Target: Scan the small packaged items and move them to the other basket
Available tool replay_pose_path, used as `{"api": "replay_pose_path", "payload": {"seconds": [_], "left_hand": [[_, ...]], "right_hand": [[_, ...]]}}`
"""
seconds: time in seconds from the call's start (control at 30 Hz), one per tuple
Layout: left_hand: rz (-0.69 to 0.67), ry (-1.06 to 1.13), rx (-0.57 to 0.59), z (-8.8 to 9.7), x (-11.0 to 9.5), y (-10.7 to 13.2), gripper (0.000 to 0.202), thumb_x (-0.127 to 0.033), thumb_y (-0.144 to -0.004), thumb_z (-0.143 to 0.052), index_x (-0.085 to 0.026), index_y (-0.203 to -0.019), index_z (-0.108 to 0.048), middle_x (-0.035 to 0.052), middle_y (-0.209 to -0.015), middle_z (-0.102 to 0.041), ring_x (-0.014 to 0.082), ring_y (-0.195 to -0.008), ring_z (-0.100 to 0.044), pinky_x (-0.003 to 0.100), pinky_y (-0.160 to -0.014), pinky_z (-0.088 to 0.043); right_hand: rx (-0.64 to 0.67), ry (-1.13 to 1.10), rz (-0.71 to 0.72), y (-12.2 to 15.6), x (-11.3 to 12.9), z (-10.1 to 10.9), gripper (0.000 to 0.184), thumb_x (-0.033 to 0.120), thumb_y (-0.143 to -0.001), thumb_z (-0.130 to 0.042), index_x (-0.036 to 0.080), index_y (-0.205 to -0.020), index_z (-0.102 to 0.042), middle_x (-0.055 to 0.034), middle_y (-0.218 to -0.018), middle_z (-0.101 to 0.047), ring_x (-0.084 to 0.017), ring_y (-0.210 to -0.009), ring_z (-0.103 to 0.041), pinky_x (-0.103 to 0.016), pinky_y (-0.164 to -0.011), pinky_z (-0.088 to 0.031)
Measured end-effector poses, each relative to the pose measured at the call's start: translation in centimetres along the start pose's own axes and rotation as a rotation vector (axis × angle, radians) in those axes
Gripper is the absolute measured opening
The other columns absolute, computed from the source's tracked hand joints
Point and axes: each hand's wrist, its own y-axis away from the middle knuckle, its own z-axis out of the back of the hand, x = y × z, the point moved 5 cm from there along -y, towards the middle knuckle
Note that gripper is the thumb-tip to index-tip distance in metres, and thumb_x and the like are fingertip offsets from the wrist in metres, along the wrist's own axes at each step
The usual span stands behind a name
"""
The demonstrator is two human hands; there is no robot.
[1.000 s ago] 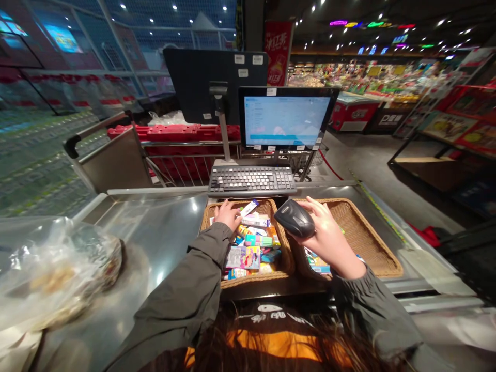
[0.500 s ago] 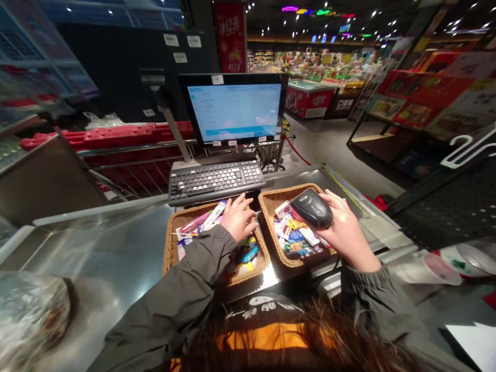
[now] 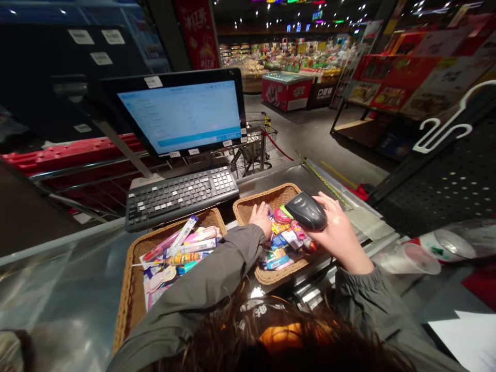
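Note:
My right hand (image 3: 343, 237) holds a black barcode scanner (image 3: 306, 211) above the right wicker basket (image 3: 267, 279). Inside that basket lie colourful small packets (image 3: 281, 242) and a round pink item (image 3: 281, 215). My left hand (image 3: 260, 221) reaches into its left side, beside the packets. Its visible fingers are stretched forward and slightly apart, with nothing seen in them; the other fingers are hidden. The left wicker basket (image 3: 129, 289) holds long thin packages (image 3: 184, 232) and other small wrapped goods. My left sleeve crosses over this basket and covers part of it.
A black keyboard (image 3: 182, 194) and a lit monitor (image 3: 186, 113) stand behind the baskets on the metal counter (image 3: 73, 289). At the right are a clear plastic cup (image 3: 416, 258), a can-like container (image 3: 447, 247), white paper (image 3: 465, 336) and a white hanger (image 3: 445, 126).
My left hand has moved right, from over the left basket into the right one. The scanner stays in my right hand. The view has turned, so the monitor and keyboard appear farther left.

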Motion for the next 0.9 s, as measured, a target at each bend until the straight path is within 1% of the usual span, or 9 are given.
{"api": "replay_pose_path", "payload": {"seconds": [0.13,0.23,0.3,0.37,0.47,0.53,0.6,0.73,0.9], "left_hand": [[-0.095,0.036,0.055,-1.8,-2.5,-2.4,0.049,-0.044,-0.072,-0.075,-0.016,-0.112,-0.072,0.0165,-0.154,-0.039,0.035,-0.148,-0.021,0.055,-0.121,-0.013],[-0.126,0.055,0.131,-2.9,-4.2,-3.4,0.06,-0.048,-0.062,-0.082,-0.02,-0.113,-0.071,0.0144,-0.156,-0.037,0.0362,-0.149,-0.019,0.057,-0.121,-0.009],[-0.074,0.085,0.177,-3.8,-4.9,-3.6,0.076,-0.062,-0.059,-0.08,-0.017,-0.12,-0.068,0.0176,-0.157,-0.034,0.0393,-0.149,-0.016,0.059,-0.12,-0.004],[0.007,0.12,0.218,-4.9,-5.5,-3.7,0.098,-0.075,-0.056,-0.073,-0.013,-0.131,-0.06,0.0212,-0.159,-0.027,0.0415,-0.15,-0.011,0.061,-0.119,0.0],[0.084,0.144,0.275,-6.8,-6.3,-3.5,0.116,-0.082,-0.054,-0.067,-0.009,-0.142,-0.048,0.0232,-0.162,-0.013,0.0433,-0.15,-0.004,0.064,-0.118,0.0],[0.105,0.156,0.302,-7.9,-6.7,-3.5,0.116,-0.08,-0.056,-0.067,-0.007,-0.143,-0.045,0.0242,-0.162,-0.009,0.0439,-0.15,-0.002,0.065,-0.117,-0.001],[0.132,0.184,0.279,-8.2,-6.7,-3.7,0.111,-0.077,-0.06,-0.065,-0.006,-0.143,-0.045,0.025,-0.162,-0.009,0.0429,-0.15,-0.003,0.065,-0.117,-0.002],[0.215,0.233,0.147,-7.3,-6.0,-4.0,0.1,-0.071,-0.067,-0.062,-0.008,-0.142,-0.044,0.0236,-0.162,-0.014,0.0411,-0.15,-0.008,0.063,-0.118,-0.005],[0.153,0.214,0.231,-7.4,-7.3,-3.7,0.109,-0.07,-0.06,-0.069,-0.007,-0.144,-0.04,0.025,-0.162,-0.009,0.0461,-0.149,-0.001,0.067,-0.117,-0.001]], "right_hand": [[0.009,-0.012,-0.026,-0.6,-1.7,0.0,0.037,0.043,-0.078,-0.069,0.019,-0.106,-0.066,-0.0153,-0.125,-0.062,-0.039,-0.135,-0.045,-0.065,-0.112,-0.029],[0.011,-0.036,-0.047,-1.0,-2.8,-0.1,0.038,0.042,-0.077,-0.07,0.022,-0.109,-0.064,-0.0136,-0.126,-0.062,-0.038,-0.136,-0.044,-0.065,-0.113,-0.028],[0.009,-0.051,-0.058,-1.2,-3.5,0.0,0.038,0.042,-0.077,-0.07,0.023,-0.11,-0.064,-0.0128,-0.127,-0.062,-0.037,-0.137,-0.043,-0.066,-0.113,-0.027],[0.005,-0.065,-0.071,-1.4,-4.2,0.0,0.04,0.042,-0.075,-0.072,0.024,-0.11,-0.063,-0.0123,-0.127,-0.062,-0.037,-0.137,-0.043,-0.066,-0.114,-0.027],[-0.001,-0.08,-0.09,-1.6,-5.2,-0.2,0.043,0.041,-0.074,-0.073,0.024,-0.112,-0.062,-0.0121,-0.127,-0.062,-0.037,-0.137,-0.043,-0.066,-0.114,-0.026],[-0.001,-0.084,-0.097,-1.6,-5.7,-0.4,0.043,0.041,-0.074,-0.073,0.024,-0.112,-0.063,-0.0119,-0.128,-0.061,-0.037,-0.137,-0.043,-0.066,-0.115,-0.025],[0.001,-0.09,-0.104,-1.5,-6.0,-0.5,0.042,0.042,-0.074,-0.074,0.024,-0.11,-0.063,-0.0115,-0.128,-0.061,-0.037,-0.138,-0.042,-0.066,-0.115,-0.023],[0.0,-0.109,-0.121,-1.4,-6.3,-0.6,0.04,0.042,-0.074,-0.074,0.024,-0.109,-0.064,-0.0112,-0.128,-0.062,-0.037,-0.138,-0.042,-0.066,-0.115,-0.023],[-0.002,-0.114,-0.095,-1.5,-5.7,-0.3,0.039,0.042,-0.075,-0.073,0.024,-0.108,-0.065,-0.0117,-0.129,-0.062,-0.037,-0.138,-0.042,-0.065,-0.115,-0.024]]}}
